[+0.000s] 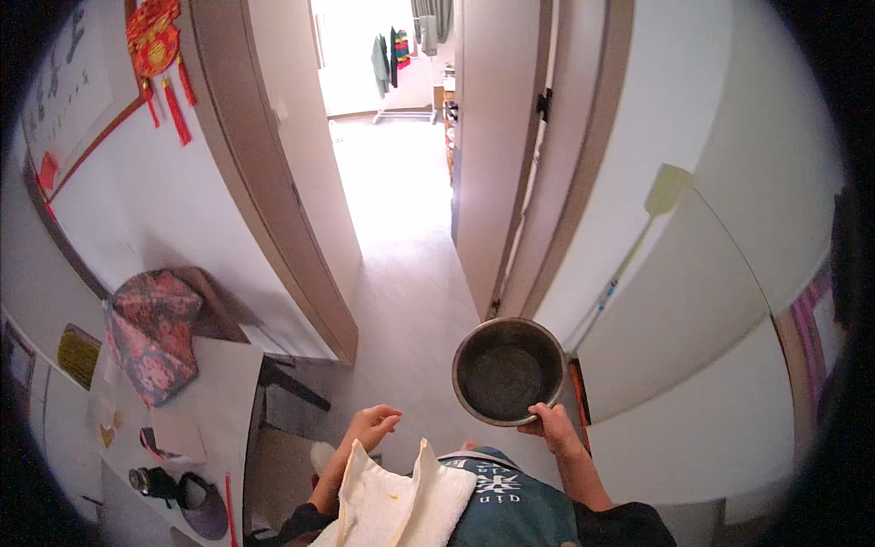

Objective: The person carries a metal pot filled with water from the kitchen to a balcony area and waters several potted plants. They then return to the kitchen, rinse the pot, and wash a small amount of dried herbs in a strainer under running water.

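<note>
My right hand [552,429] grips the rim of a round metal basin [507,372], its thumb over the near edge. The basin is tilted towards me, and its dark inside shows nothing in it. My left hand [371,425] hangs before me with loosely curled fingers and nothing in them. A cream towel [383,496] with stained spots drapes in front of my left forearm and over part of my body. Beside it is a dark green apron [526,509] bearing white writing.
Ahead, a doorway with an open door [502,137] leads to a bright room with a clothes rack [403,113]. At left, a white table [225,369] holds a floral cloth [154,335] and a black-lidded container [154,482]. A fly swatter [668,188] stands along the right wall.
</note>
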`<state>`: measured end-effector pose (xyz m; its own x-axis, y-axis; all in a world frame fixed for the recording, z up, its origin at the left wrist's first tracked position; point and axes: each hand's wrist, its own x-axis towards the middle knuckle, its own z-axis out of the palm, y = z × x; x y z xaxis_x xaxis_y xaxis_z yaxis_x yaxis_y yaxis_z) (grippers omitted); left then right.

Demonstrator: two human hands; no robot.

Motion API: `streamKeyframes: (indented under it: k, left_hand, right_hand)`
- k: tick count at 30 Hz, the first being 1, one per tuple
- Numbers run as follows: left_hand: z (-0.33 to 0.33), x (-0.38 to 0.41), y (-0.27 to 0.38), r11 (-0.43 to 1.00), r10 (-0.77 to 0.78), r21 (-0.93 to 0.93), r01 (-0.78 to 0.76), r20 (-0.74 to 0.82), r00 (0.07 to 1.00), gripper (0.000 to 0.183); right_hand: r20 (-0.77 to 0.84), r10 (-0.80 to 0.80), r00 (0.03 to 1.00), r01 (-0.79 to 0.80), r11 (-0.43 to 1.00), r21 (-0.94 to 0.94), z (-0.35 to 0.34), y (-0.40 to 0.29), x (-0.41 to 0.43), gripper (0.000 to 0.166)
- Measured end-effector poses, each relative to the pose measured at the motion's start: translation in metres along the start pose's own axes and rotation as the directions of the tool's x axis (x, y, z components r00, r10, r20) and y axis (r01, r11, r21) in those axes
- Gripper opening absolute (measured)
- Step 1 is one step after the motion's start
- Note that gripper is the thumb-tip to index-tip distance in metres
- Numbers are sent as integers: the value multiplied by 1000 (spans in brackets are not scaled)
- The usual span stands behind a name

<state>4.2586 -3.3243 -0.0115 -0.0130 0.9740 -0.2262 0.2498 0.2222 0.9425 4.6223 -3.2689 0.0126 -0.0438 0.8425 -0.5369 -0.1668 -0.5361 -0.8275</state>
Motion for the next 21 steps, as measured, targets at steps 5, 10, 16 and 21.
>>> streamKeyframes:
  k: [5, 10, 16, 21]
  left_hand:
    - [-40, 88, 33, 995, -29, -98, 14, -152, 988, 22]
    - [-81, 175, 26, 968, -163, -229, 108, -238, 958, 22]
    - [-156, 341, 7, 940, -148, -333, 74, -204, 968, 20]
    - [-218, 482, 66, 926, -167, -365, 101, -153, 974, 18]
  right_hand:
    - [98, 24, 995, -15, 995, -94, 42, -95, 117, 29]
    - [170, 30, 985, -14, 996, -93, 99, -158, 237, 30]
    - [163, 26, 986, -9, 995, -104, 179, -217, 349, 30]
    - [104, 50, 993, -39, 994, -105, 235, -269, 441, 32]
